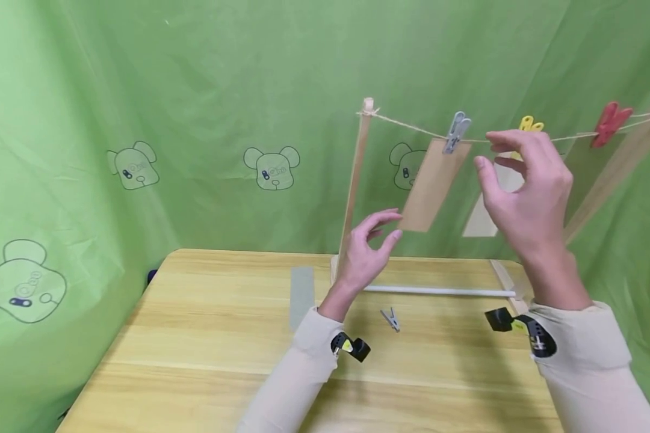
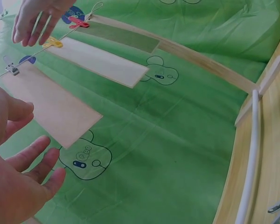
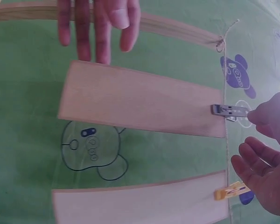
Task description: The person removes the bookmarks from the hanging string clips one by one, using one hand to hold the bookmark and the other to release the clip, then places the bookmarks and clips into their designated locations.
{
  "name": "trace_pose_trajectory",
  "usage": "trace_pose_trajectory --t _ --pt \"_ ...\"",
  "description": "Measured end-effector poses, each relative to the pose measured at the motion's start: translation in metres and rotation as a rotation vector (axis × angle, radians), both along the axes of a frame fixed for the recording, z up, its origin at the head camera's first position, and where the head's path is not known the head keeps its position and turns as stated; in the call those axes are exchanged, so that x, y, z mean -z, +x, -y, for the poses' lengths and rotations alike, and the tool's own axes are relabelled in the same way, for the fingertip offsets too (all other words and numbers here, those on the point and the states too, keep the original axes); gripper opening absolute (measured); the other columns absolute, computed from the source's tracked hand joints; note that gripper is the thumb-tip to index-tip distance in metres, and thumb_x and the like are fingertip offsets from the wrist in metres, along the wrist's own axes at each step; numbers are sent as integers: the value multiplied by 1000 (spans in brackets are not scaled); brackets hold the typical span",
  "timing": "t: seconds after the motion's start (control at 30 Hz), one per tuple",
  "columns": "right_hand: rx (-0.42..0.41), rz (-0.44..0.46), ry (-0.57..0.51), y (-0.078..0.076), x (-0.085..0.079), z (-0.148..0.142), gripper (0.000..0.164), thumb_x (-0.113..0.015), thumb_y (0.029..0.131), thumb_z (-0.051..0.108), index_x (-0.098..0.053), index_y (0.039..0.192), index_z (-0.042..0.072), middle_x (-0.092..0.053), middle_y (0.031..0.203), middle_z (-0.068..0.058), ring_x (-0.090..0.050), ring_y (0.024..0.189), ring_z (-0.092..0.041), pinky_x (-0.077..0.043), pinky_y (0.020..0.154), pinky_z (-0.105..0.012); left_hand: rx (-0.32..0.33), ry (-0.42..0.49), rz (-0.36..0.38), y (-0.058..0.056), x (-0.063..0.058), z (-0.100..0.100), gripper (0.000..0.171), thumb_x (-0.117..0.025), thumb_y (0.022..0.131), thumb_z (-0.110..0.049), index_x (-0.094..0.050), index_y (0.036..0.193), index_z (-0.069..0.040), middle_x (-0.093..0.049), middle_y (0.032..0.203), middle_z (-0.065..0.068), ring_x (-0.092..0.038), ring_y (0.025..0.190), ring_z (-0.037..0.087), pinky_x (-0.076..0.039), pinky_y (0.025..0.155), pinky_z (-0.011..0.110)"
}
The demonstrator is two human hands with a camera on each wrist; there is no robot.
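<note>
A tan card (image 1: 433, 186) hangs tilted from a string (image 1: 406, 125), clipped at its top by a grey clothespin (image 1: 455, 133). My left hand (image 1: 364, 255) holds nothing; its relaxed fingers are beside the card's lower left corner. Thumb and fingers curved apart, my right hand (image 1: 536, 192) is raised just right of the clothespin, with nothing between them. It partly covers a white card (image 1: 482, 218) under a yellow clothespin (image 1: 528, 124). Farther right, a red clothespin (image 1: 609, 125) bears a green card (image 2: 126, 38). The right wrist view shows the grey clothespin (image 3: 228, 110) near the right fingertips.
Wooden posts (image 1: 355, 180) at left and right (image 1: 623, 171) hold the string. A white rod (image 1: 439, 291) runs between their feet. On the wooden table (image 1: 206, 337) lie a grey-green strip (image 1: 302, 294) and a loose grey clothespin (image 1: 392, 319). Green cloth (image 1: 206, 90) hangs behind.
</note>
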State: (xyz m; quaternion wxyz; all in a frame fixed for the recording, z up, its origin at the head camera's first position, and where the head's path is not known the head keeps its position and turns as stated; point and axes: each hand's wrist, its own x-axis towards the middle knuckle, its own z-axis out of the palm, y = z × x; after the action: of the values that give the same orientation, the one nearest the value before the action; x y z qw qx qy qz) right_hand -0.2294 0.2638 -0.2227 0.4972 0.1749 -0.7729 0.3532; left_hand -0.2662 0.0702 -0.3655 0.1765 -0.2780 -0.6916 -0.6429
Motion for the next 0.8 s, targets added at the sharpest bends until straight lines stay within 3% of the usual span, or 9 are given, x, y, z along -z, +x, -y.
trace_pose_trajectory --t 0.27,0.47,0.8 --pt "53 56 53 -15 -16 -7 30 -71 92 1 -70 122 -1 -68 120 -13 -57 107 -3 -50 99 -17 -2 96 1 -5 -2 -8 28 -66 96 -2 -67 124 -2 -64 137 9 -58 127 11 -50 108 33" --pt "55 56 124 -22 -21 -10 32 -73 93 6 -70 124 3 -69 120 -12 -55 108 -2 -45 99 -14 -9 102 -25 -8 -1 -10 28 -67 95 0 -67 123 0 -65 136 9 -59 125 12 -51 106 31" --pt "28 86 212 -27 -32 -10 32 -70 96 12 -69 126 2 -70 123 -14 -64 112 -29 -43 100 -14 3 93 -48 -14 -3 -13 28 -69 93 3 -69 121 -1 -64 135 9 -61 121 14 -53 103 29"
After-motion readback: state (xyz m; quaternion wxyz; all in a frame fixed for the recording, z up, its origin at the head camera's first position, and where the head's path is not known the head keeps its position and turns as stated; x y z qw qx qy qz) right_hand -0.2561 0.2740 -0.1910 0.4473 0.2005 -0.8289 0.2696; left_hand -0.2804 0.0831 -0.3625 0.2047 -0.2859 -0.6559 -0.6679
